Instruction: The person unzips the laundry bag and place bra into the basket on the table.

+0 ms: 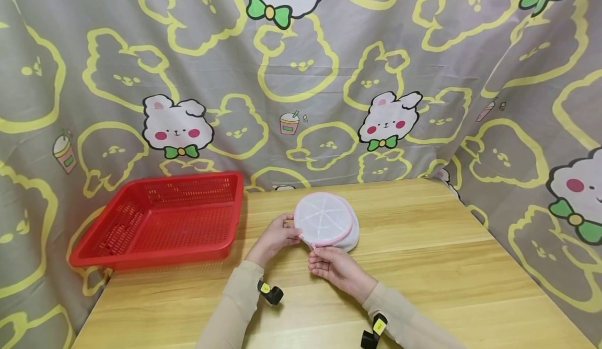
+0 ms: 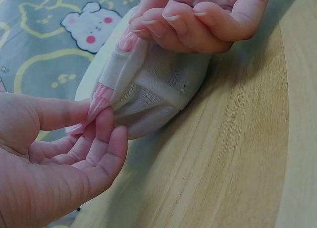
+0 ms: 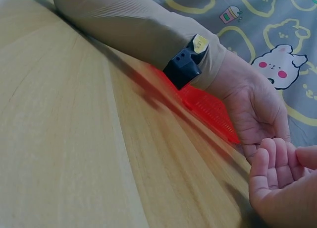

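We see a round, pale mesh bag with pink trim (image 1: 322,216) just beyond both hands, spanning the gap between them and reaching past the right hand's fingertips. The left hand (image 1: 277,236) pinches the bag's near-left edge, thumb over the pink zip edging (image 2: 103,91) with curled fingers beneath. The right hand (image 1: 340,268), just beside it, pinches a small pink zip pull (image 1: 314,245) at the near edge, its other fingers curled; the hands are close but apart. We judge that the work at the zip is under way: the bag is gripped on one side and the pull is caught on the other. How much of the zip is drawn we cannot tell, because fingers and folds cover part of the seam. As far as we can judge, letting go of the bag is left. Left of the left hand, well apart from the bag, sits a red, rectangular, perforated plastic basket (image 1: 155,260); beneath the hands runs a light, wood-grained table (image 1: 423,265).
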A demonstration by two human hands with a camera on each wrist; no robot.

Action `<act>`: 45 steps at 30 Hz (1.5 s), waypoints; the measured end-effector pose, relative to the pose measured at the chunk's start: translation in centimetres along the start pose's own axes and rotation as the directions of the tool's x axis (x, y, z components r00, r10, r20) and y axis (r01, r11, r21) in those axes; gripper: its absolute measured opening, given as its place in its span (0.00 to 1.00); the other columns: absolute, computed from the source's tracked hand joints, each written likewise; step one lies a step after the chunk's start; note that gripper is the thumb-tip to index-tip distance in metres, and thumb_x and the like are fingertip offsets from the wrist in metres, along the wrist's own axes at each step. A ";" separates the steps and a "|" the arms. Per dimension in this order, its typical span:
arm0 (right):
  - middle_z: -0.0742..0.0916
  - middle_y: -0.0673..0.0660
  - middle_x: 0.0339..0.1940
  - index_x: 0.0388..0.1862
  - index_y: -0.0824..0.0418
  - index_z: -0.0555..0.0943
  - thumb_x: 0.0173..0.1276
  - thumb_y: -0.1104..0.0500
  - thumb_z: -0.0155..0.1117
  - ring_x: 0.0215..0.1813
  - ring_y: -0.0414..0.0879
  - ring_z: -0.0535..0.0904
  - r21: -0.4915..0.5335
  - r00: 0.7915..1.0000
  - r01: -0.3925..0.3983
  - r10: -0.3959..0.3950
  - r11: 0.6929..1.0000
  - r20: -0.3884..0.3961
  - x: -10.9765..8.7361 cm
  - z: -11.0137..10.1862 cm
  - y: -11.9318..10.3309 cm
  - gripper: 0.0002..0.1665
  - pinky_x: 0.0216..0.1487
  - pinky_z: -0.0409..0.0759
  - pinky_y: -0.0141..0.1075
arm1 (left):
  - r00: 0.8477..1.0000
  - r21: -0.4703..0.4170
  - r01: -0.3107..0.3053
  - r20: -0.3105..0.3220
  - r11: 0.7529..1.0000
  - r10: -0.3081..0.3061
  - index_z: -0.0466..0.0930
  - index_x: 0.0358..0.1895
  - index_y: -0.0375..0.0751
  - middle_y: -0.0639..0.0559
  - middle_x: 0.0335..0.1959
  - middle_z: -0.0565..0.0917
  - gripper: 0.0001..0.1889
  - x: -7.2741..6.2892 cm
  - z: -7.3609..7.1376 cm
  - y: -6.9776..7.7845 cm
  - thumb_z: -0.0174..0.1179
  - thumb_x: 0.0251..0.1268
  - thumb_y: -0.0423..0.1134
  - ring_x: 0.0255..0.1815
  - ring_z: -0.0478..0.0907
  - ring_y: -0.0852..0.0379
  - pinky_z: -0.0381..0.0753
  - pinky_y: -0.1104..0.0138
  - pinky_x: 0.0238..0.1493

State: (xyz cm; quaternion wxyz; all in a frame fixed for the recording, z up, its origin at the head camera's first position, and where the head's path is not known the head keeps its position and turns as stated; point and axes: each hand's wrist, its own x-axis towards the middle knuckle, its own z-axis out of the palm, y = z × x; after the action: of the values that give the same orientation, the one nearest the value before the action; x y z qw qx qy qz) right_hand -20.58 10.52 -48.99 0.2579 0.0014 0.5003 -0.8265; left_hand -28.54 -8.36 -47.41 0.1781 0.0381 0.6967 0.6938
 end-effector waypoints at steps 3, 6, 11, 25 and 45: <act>0.87 0.51 0.30 0.34 0.59 0.81 0.74 0.62 0.52 0.35 0.40 0.83 0.006 1.000 -0.002 0.002 1.000 0.007 -0.1 0.0 -0.1 0.11 0.45 0.84 0.32 | 1.000 -0.001 -0.005 0.009 1.000 0.005 0.62 0.64 0.27 0.46 0.36 0.78 0.25 0.0 -0.1 0.1 0.57 0.64 0.24 0.31 0.78 0.58 0.83 0.65 0.40; 0.87 0.51 0.30 0.34 0.58 0.81 0.74 0.62 0.51 0.35 0.40 0.83 0.010 1.000 -0.002 0.002 1.000 0.006 -0.1 0.0 -0.1 0.11 0.45 0.84 0.32 | 1.000 -0.006 -0.008 0.015 1.000 0.008 0.62 0.64 0.27 0.47 0.35 0.78 0.25 0.1 -0.2 0.1 0.55 0.65 0.23 0.31 0.78 0.59 0.83 0.66 0.39; 0.86 0.51 0.30 0.34 0.59 0.81 0.75 0.63 0.51 0.35 0.40 0.83 0.023 1.000 -0.010 0.010 1.000 -0.005 -0.1 0.0 -0.2 0.12 0.45 0.83 0.33 | 1.000 -0.014 -0.009 0.015 1.000 0.009 0.62 0.64 0.27 0.46 0.34 0.78 0.25 0.1 -0.3 0.0 0.55 0.65 0.24 0.30 0.78 0.59 0.82 0.67 0.38; 0.86 0.51 0.30 0.34 0.58 0.81 0.75 0.61 0.51 0.36 0.40 0.82 0.032 1.000 -0.013 0.012 0.999 0.018 -0.2 -0.1 -0.4 0.12 0.46 0.83 0.32 | 1.000 -0.002 -0.015 -0.003 1.000 0.015 0.64 0.65 0.29 0.47 0.34 0.77 0.26 0.2 -0.8 0.0 0.58 0.64 0.24 0.31 0.79 0.58 0.83 0.65 0.40; 0.86 0.52 0.31 0.34 0.58 0.81 0.75 0.62 0.50 0.37 0.41 0.82 0.052 0.999 -0.030 0.029 0.998 0.028 -0.5 -0.6 -1.1 0.13 0.48 0.82 0.32 | 1.000 0.009 -0.013 0.000 1.000 0.013 0.64 0.65 0.30 0.49 0.33 0.77 0.24 0.2 -1.0 0.0 0.56 0.65 0.23 0.31 0.79 0.57 0.84 0.65 0.40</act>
State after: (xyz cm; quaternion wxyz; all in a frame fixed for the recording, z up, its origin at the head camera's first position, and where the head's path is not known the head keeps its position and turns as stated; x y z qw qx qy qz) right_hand -20.78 11.66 -48.28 0.2769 0.0043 0.4746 -0.8355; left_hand -28.98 -9.26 -47.51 0.1732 0.0433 0.6996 0.6919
